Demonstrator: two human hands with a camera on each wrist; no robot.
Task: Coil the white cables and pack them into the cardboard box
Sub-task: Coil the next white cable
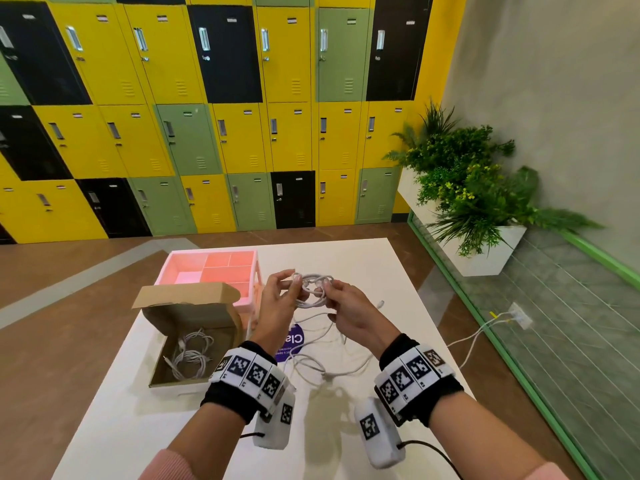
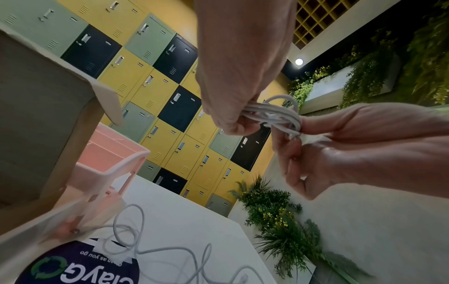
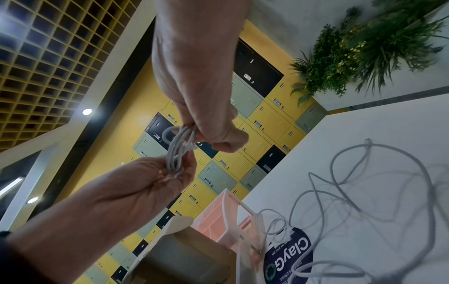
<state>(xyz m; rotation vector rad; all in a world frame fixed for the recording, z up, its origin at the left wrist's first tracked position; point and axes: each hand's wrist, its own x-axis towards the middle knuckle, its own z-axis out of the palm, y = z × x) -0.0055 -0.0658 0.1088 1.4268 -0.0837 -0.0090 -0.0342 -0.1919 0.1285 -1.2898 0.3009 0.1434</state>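
Both hands hold a small white cable coil [image 1: 313, 286] in the air above the white table [image 1: 381, 271]. My left hand [image 1: 290, 283] pinches its left side and my right hand [image 1: 326, 289] pinches its right side. In the left wrist view the coil [image 2: 274, 113] sits bunched between the left hand [image 2: 243, 119] and the other hand's fingertips. The right wrist view shows the coil [image 3: 178, 151] as several loops under the right hand [image 3: 209, 142]. The open cardboard box [image 1: 162, 372] at left holds coiled cables [image 1: 192, 355]. Loose white cables [image 1: 329, 358] lie tangled below the hands.
A pink divided tray [image 1: 211, 271] stands behind the box. A purple round sticker [image 1: 291, 341] lies under the loose cables. Lockers line the far wall; a planter [image 1: 485, 251] and a green-framed glass partition [image 1: 540, 375] bound the right side.
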